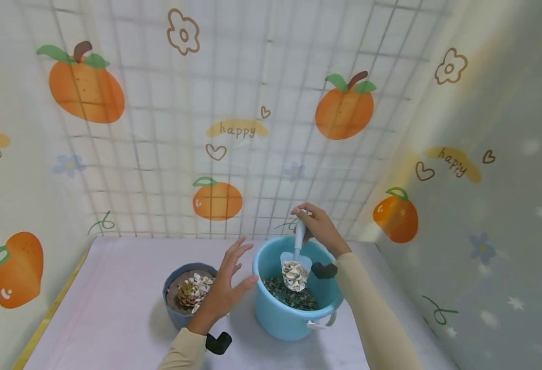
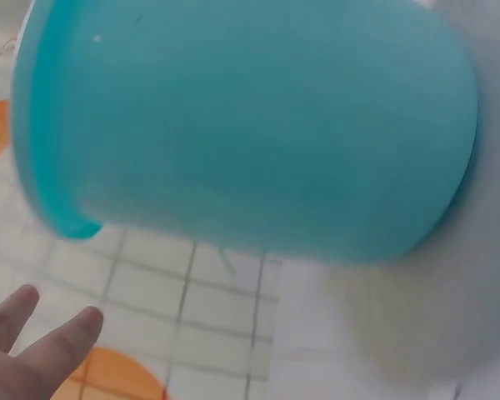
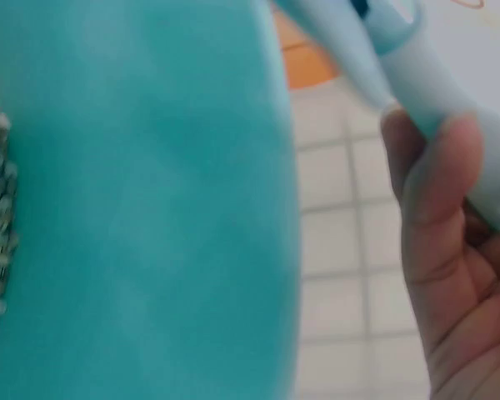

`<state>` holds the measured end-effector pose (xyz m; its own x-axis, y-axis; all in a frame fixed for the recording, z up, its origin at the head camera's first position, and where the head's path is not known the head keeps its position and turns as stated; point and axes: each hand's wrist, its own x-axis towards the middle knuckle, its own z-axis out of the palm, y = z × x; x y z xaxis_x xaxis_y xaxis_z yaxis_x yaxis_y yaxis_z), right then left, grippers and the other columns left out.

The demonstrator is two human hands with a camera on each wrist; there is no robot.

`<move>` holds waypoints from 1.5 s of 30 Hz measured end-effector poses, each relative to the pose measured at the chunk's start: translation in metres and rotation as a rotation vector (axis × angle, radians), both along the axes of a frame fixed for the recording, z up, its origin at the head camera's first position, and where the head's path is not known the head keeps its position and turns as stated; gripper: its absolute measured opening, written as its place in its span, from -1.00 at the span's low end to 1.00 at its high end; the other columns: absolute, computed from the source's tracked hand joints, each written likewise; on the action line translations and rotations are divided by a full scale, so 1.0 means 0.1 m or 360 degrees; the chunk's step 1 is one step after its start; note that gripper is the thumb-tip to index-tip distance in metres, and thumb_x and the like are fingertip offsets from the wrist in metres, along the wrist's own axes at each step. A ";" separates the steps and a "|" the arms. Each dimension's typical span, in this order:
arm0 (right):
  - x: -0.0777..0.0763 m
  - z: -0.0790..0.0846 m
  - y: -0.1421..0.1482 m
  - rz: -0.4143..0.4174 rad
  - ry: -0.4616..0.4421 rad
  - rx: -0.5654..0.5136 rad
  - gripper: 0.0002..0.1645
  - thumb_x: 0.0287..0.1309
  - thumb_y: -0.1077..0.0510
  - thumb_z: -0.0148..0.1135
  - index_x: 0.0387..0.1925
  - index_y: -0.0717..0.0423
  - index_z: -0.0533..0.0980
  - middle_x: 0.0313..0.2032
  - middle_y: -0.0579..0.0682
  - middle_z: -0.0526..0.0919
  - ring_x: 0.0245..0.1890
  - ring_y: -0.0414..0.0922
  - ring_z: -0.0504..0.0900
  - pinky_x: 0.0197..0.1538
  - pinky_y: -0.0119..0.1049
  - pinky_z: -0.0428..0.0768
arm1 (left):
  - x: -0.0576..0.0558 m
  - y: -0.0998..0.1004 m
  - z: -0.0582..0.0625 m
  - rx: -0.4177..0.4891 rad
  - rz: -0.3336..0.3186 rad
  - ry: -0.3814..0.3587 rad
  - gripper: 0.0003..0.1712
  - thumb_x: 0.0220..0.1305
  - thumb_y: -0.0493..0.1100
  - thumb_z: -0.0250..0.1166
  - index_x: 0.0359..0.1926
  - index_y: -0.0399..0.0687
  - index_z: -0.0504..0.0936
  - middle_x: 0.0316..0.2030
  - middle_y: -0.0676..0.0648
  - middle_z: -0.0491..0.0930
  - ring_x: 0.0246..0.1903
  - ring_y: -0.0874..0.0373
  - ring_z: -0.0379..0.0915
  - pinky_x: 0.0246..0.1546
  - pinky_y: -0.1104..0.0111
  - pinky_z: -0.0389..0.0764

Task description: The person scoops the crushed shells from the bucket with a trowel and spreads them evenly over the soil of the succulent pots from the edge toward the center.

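My right hand (image 1: 321,227) grips the pale blue handle of a small shovel (image 1: 300,234), its blade tilted down over the blue bucket (image 1: 275,321). White shell-like chips (image 1: 294,276) fill the blade. Inside the bucket lie dark grey-green stone chips (image 1: 277,293). In the right wrist view, thumb and fingers curl round the handle (image 3: 442,83). My left hand (image 1: 227,288) hovers with spread fingers between the bucket and a blue-grey pot (image 1: 178,316), holding nothing. The pot contains brown soil, a greenish rosette succulent (image 1: 188,295) and white chips (image 1: 201,285), partly hidden by the left hand.
Both vessels stand on a white-covered table (image 1: 113,308). A white handle (image 1: 324,322) hangs at the bucket's front right. Behind rises a printed curtain (image 1: 160,154) over a wire grid, and another curtain side (image 1: 484,231) closes off the right.
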<state>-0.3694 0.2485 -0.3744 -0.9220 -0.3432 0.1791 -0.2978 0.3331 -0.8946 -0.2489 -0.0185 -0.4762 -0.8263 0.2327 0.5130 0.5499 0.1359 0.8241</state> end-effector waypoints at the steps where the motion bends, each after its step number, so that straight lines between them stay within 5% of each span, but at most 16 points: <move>1: -0.01 0.02 -0.03 0.0001 -0.0009 -0.0005 -0.61 0.47 -0.03 0.01 0.09 0.15 0.49 -0.33 0.44 0.59 -0.57 0.11 0.63 -0.47 -0.01 0.61 | -0.01 -0.04 0.00 -0.0014 0.0003 0.0019 -0.24 0.35 -0.08 0.24 0.48 0.36 0.15 0.51 0.10 -0.13 0.46 -0.01 -0.18 0.21 -0.21 0.18; 9: -0.08 0.08 -0.33 0.0068 -0.0043 -0.0056 -0.58 0.47 -0.04 0.01 0.12 0.15 0.48 -0.36 0.38 0.64 -0.54 0.11 0.66 -0.45 -0.03 0.63 | -0.03 -0.49 -0.05 -0.0061 0.0085 0.0069 -0.29 0.41 -0.06 0.18 0.50 0.10 0.15 0.50 -0.10 -0.06 0.45 -0.05 -0.13 0.21 -0.23 0.15; 15: -0.15 0.06 -0.61 0.0034 -0.0085 -0.0103 -0.62 0.45 -0.08 0.05 0.07 0.07 0.52 -0.34 0.32 0.64 -0.55 0.09 0.64 -0.38 0.05 0.63 | -0.01 -0.92 -0.05 -0.0132 0.0157 0.0050 -0.33 0.46 -0.08 0.12 0.50 0.16 0.12 0.50 -0.08 -0.02 0.46 -0.02 -0.14 0.26 -0.19 0.11; 23: -0.19 0.00 -1.08 0.0040 -0.0121 -0.0143 -0.63 0.43 -0.12 0.05 0.05 -0.01 0.54 -0.34 0.24 0.65 -0.52 0.16 0.65 -0.37 -0.01 0.64 | 0.05 -1.44 -0.23 -0.0132 0.0288 -0.0018 -0.37 0.50 -0.15 0.06 0.50 0.26 0.11 0.48 -0.02 0.03 0.45 0.01 -0.10 0.30 -0.12 0.06; 39: -0.16 -0.38 -1.51 0.0148 -0.0270 -0.0283 -0.58 0.40 -0.13 0.10 0.03 0.10 0.49 -0.44 0.25 0.64 -0.58 0.09 0.66 -0.32 0.01 0.65 | 0.22 -1.55 -0.73 -0.0133 0.0299 -0.0287 -0.44 0.52 -0.13 0.05 0.46 0.19 0.18 0.48 -0.10 0.02 0.42 -0.26 -0.11 0.13 -0.34 0.15; 45: -0.15 -0.44 -1.55 0.0167 -0.0337 -0.0302 -0.56 0.40 -0.14 0.10 0.02 0.12 0.48 -0.42 0.29 0.65 -0.50 0.23 0.66 -0.28 0.04 0.64 | 0.21 -1.50 -0.86 -0.0127 0.0312 -0.0326 -0.44 0.51 -0.04 0.06 0.46 0.13 0.20 0.48 -0.10 0.02 0.44 -0.25 -0.16 0.07 -0.37 0.20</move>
<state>-0.3841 0.0938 -0.4182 -0.9070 -0.4173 0.0569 -0.1221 0.1313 -0.9838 -0.2281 -0.1683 -0.5622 -0.9438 0.0912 0.3176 0.3302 0.2917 0.8977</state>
